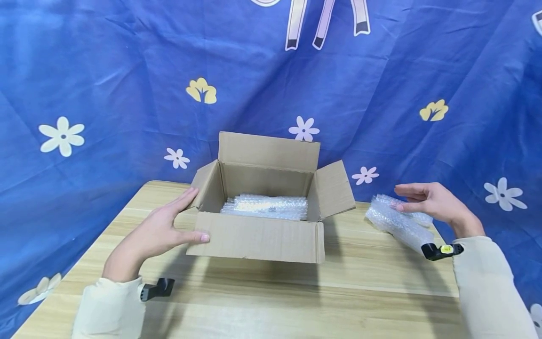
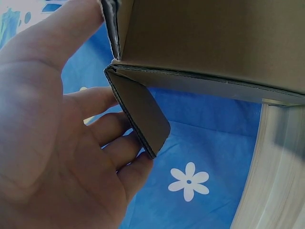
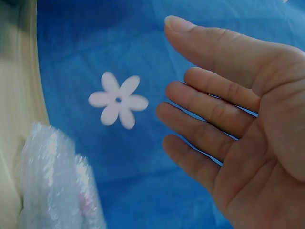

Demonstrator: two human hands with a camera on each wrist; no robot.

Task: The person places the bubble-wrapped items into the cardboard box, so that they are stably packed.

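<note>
"Blue cloth (image 1: 254,89) with white flower prints (image 1: 62,136) fills the back of the frame, and a pale wood-grain table (image 1: 267,301) spreads across the lower part. What stands on it?"

"Mainly a cardboard box (image 1: 267,181) at the centre of the frame. All its flaps are open; the front flap (image 1: 262,238) faces the viewer and the right flap (image 1: 334,190) slants outward."

"And inside?"

"Clear bubble wrap (image 1: 267,207). Whatever it covers cannot be made out."

"Where is the left hand (image 1: 158,230)?"

"Left of centre, gripping the box at its near left corner. Its thumb lies on the front flap, while the other fingers reach behind the left flap (image 2: 140,112)."

"The right hand (image 1: 436,205)?"

"Right side of the frame, over a bundle of bubble wrap (image 1: 400,223) on the table. Its fingers are extended, the thumb apart from them, and it holds nothing. In the right wrist view, the bundle sits at lower left, with cloth visible between it and the fingertips."

"What is at the wrists?"

"Small black devices (image 1: 442,251), by the cream sleeves (image 1: 493,282)."
</note>
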